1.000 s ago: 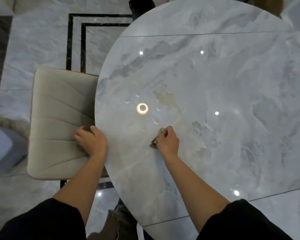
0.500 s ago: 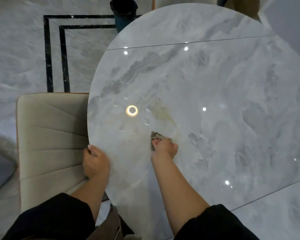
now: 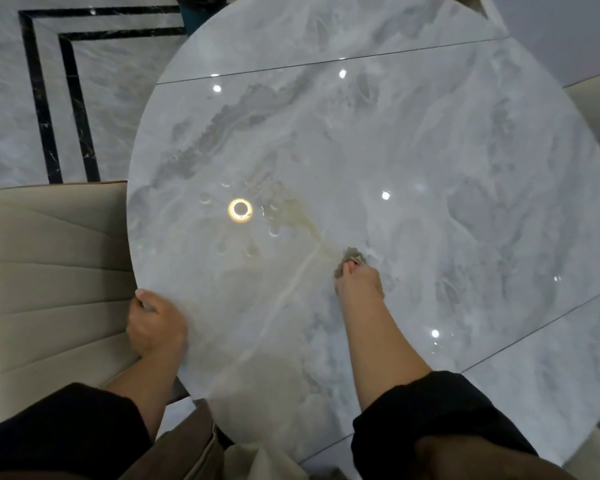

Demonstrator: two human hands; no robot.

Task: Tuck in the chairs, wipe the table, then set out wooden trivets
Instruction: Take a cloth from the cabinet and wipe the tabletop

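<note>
The cloth [image 3: 352,257] is bunched in my right hand [image 3: 360,284], fingers curled round it, near 6 o'clock of the table [image 3: 430,150] centre, at the tail of a yellowish streak [image 3: 305,220]. It has swept rightward since a second ago, so I judge the wiping is underway. My left hand [image 3: 155,323], earlier on the chair [image 3: 49,271], now grips the rim at 8 o'clock.

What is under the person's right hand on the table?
A crumpled grey-brown cloth pokes out beyond the right hand, lying on the marble table. The hand covers the rest of it.
</note>
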